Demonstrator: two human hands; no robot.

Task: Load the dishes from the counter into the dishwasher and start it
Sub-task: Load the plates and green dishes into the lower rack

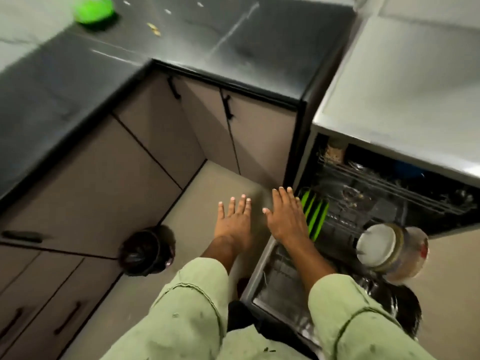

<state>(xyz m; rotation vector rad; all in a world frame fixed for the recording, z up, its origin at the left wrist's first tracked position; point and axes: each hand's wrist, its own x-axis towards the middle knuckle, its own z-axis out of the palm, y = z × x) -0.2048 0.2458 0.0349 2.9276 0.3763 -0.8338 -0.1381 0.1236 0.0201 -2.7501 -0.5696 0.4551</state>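
Note:
The dishwasher [306, 162] stands open at the right, its lower rack [340, 229] pulled out over the lowered door [259, 287]. Green plates [315, 216] stand on edge in the rack, and a stack of pale bowls [384, 249] lies tilted further right. My right hand [287, 216] hovers with fingers spread over the rack's left edge, just left of the green plates, holding nothing. My left hand [235, 220] is spread flat above the floor beside it, also holding nothing. A green dish [93, 9] sits on the dark counter [181, 37] at the far left.
Grey cabinets with black handles [228, 106] run under the L-shaped counter. A dark round bin [144, 252] stands on the floor at the left of my arms. A light worktop [415, 87] covers the dishwasher. Small crumbs [154, 28] lie on the counter.

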